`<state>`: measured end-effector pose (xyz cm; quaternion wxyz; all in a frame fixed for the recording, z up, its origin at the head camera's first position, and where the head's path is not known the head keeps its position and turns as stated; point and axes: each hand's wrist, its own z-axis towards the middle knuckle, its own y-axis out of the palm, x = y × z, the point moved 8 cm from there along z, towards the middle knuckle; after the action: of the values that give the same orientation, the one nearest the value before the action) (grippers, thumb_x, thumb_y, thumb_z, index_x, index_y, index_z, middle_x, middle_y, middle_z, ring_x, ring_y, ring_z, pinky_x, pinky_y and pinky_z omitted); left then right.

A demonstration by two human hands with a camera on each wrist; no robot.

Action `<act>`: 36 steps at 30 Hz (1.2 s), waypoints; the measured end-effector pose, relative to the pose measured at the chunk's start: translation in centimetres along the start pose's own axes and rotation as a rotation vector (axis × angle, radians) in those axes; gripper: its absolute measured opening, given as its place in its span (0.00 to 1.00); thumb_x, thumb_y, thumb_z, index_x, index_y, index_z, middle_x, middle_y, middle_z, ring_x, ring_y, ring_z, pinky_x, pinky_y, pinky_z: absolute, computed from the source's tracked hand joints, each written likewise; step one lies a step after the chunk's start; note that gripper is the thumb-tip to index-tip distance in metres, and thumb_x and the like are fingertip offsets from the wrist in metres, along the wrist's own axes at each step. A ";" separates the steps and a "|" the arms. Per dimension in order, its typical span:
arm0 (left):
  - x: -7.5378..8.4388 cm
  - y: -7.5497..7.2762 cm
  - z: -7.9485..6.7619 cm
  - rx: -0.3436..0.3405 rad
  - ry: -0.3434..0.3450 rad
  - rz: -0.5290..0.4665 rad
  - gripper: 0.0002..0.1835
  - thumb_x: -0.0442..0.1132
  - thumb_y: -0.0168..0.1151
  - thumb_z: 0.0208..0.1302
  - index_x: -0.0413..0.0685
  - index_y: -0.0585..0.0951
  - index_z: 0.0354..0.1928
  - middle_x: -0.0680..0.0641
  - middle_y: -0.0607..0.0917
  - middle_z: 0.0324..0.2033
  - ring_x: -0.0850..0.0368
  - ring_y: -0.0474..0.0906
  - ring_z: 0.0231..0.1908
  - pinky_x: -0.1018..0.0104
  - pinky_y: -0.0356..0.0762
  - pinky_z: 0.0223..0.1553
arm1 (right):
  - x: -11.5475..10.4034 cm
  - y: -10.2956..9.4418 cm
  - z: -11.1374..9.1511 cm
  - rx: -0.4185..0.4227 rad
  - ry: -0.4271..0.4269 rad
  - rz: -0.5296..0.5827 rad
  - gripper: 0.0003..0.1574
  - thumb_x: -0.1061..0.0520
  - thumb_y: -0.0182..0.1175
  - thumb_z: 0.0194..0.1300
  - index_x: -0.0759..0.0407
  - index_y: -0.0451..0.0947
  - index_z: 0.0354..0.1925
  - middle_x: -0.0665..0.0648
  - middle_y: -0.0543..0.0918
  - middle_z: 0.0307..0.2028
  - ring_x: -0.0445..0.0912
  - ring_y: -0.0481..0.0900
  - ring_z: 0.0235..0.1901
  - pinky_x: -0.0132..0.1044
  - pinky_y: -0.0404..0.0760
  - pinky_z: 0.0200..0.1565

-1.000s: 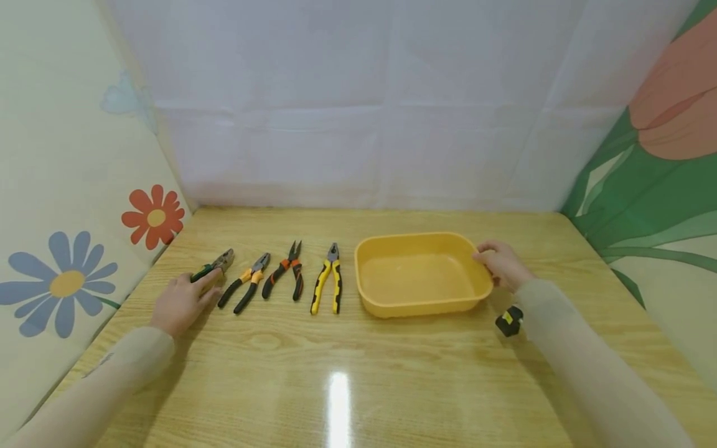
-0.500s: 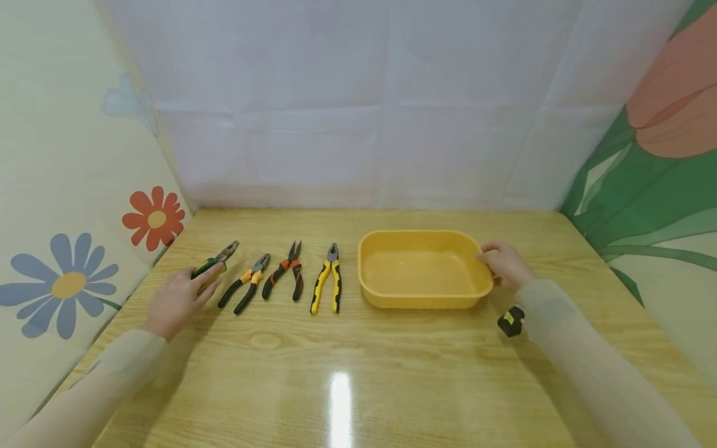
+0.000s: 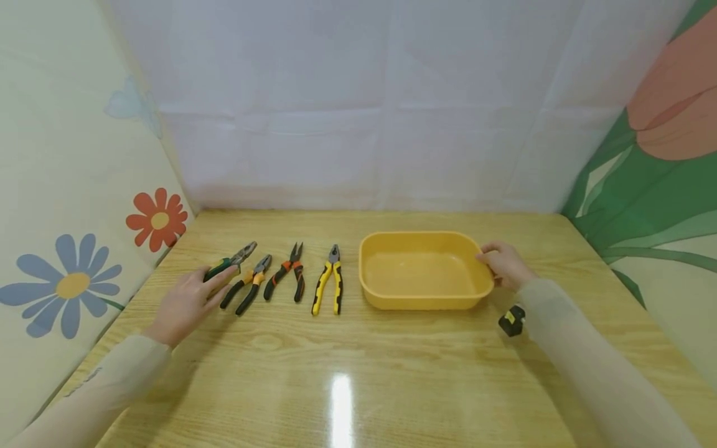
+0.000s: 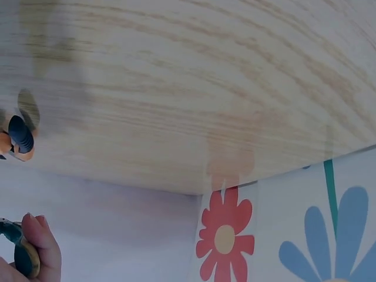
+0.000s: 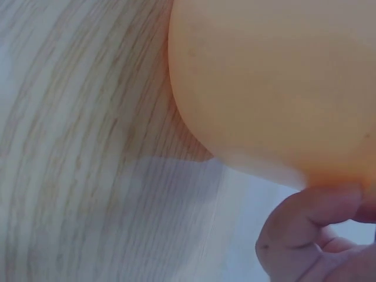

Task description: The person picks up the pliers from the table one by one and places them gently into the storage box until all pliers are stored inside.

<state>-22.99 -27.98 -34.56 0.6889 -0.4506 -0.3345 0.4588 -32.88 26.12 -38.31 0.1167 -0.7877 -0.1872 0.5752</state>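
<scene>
The left hand (image 3: 187,303) is carrying the gripped green pliers (image 3: 229,262) rightward, while the right hand (image 3: 506,266) is still pinching the tub (image 3: 426,302).

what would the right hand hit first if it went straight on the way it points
The yellow tray: the right hand grips its right end, so there's no gap ahead of it. How far the fingers reach around the rim is hard to judge.
</scene>
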 end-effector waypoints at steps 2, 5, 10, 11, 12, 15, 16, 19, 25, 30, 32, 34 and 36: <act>0.3 -0.2 0.0 0.038 0.037 0.005 0.26 0.35 0.69 0.63 0.49 0.79 0.63 0.27 0.79 0.47 0.33 0.79 0.39 0.36 0.80 0.37 | 0.0 0.0 0.1 0.003 0.001 0.001 0.23 0.59 0.45 0.78 0.75 0.58 0.62 0.52 0.74 0.32 0.39 0.75 0.26 0.35 0.82 0.28; 0.7 -0.4 -0.1 0.088 0.091 0.011 0.26 0.34 0.71 0.60 0.50 0.79 0.62 0.27 0.79 0.47 0.32 0.79 0.39 0.36 0.80 0.36 | 0.1 -0.1 0.2 0.011 0.001 -0.003 0.23 0.60 0.46 0.78 0.75 0.59 0.62 0.52 0.74 0.32 0.39 0.75 0.26 0.35 0.83 0.28; 1.5 -1.0 0.0 0.167 0.194 0.001 0.23 0.36 0.70 0.63 0.52 0.80 0.60 0.27 0.80 0.46 0.30 0.80 0.39 0.36 0.80 0.34 | 0.1 0.0 0.2 0.016 -0.004 -0.015 0.24 0.59 0.46 0.78 0.75 0.59 0.62 0.54 0.74 0.34 0.39 0.76 0.27 0.35 0.83 0.29; 1.8 -1.2 0.0 0.185 0.223 0.001 0.20 0.39 0.66 0.67 0.52 0.80 0.60 0.27 0.80 0.46 0.30 0.80 0.39 0.37 0.80 0.34 | 0.1 0.0 0.1 0.015 -0.004 -0.015 0.24 0.59 0.46 0.78 0.75 0.59 0.63 0.54 0.74 0.34 0.39 0.76 0.27 0.35 0.83 0.29; 2.0 -1.3 0.0 0.202 0.249 -0.004 0.17 0.42 0.63 0.71 0.52 0.80 0.60 0.28 0.81 0.45 0.31 0.81 0.39 0.37 0.81 0.34 | 0.0 0.0 0.1 0.015 -0.003 -0.017 0.24 0.59 0.46 0.78 0.75 0.59 0.63 0.54 0.74 0.34 0.39 0.76 0.27 0.35 0.83 0.29; 2.5 -1.4 0.1 0.247 0.316 -0.009 0.20 0.54 0.46 0.79 0.53 0.81 0.58 0.29 0.81 0.44 0.32 0.81 0.37 0.38 0.81 0.34 | 0.0 0.0 0.1 0.012 0.004 -0.015 0.24 0.59 0.46 0.78 0.75 0.59 0.62 0.54 0.75 0.34 0.39 0.76 0.26 0.35 0.83 0.28; 2.7 -1.5 0.2 0.259 0.331 -0.010 0.25 0.57 0.39 0.80 0.53 0.81 0.58 0.29 0.81 0.44 0.32 0.81 0.37 0.38 0.81 0.34 | 0.0 0.0 0.1 0.011 0.006 -0.014 0.23 0.59 0.46 0.78 0.75 0.59 0.62 0.54 0.75 0.34 0.40 0.76 0.26 0.35 0.83 0.28; 3.1 -1.5 0.3 0.274 0.350 -0.024 0.29 0.59 0.33 0.79 0.53 0.81 0.57 0.30 0.81 0.43 0.33 0.80 0.36 0.39 0.81 0.30 | 0.0 0.0 0.0 0.013 0.007 -0.013 0.22 0.60 0.46 0.78 0.75 0.59 0.61 0.54 0.74 0.34 0.39 0.76 0.26 0.35 0.83 0.29; 4.0 -1.7 0.6 0.296 0.392 -0.031 0.29 0.58 0.33 0.80 0.54 0.81 0.58 0.30 0.80 0.42 0.34 0.80 0.37 0.43 0.81 0.26 | -0.1 0.0 0.0 0.020 0.006 -0.011 0.22 0.60 0.46 0.77 0.75 0.59 0.61 0.52 0.74 0.31 0.39 0.75 0.26 0.34 0.82 0.29; 4.8 -1.9 0.7 0.325 0.426 -0.037 0.28 0.57 0.34 0.80 0.51 0.83 0.56 0.30 0.81 0.42 0.33 0.80 0.36 0.42 0.81 0.26 | 0.0 0.0 0.0 0.018 0.003 -0.002 0.21 0.61 0.45 0.77 0.75 0.59 0.60 0.51 0.73 0.30 0.38 0.75 0.26 0.34 0.82 0.28; 5.1 -2.0 0.8 0.342 0.436 -0.036 0.28 0.57 0.35 0.80 0.52 0.83 0.55 0.30 0.81 0.41 0.34 0.80 0.35 0.43 0.81 0.25 | -0.1 0.0 0.0 0.016 0.003 0.000 0.21 0.61 0.45 0.77 0.75 0.59 0.60 0.51 0.73 0.30 0.38 0.74 0.26 0.34 0.82 0.29; 5.4 -2.1 0.9 0.350 0.449 -0.034 0.27 0.56 0.36 0.81 0.52 0.83 0.55 0.30 0.81 0.41 0.34 0.80 0.34 0.44 0.80 0.23 | -0.1 0.0 0.0 0.014 0.003 0.000 0.22 0.61 0.45 0.77 0.76 0.59 0.60 0.52 0.73 0.31 0.39 0.74 0.26 0.34 0.82 0.29; 5.7 -2.0 0.9 0.350 0.460 -0.029 0.26 0.55 0.37 0.81 0.53 0.83 0.55 0.30 0.80 0.41 0.35 0.80 0.33 0.45 0.80 0.22 | -0.1 0.0 -0.1 0.014 0.005 -0.003 0.22 0.61 0.45 0.77 0.75 0.59 0.61 0.52 0.73 0.31 0.39 0.74 0.26 0.34 0.82 0.29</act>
<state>-21.04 -22.69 -32.06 0.8205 -0.4121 -0.0916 0.3855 -32.86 26.09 -38.20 0.1235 -0.7879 -0.1839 0.5745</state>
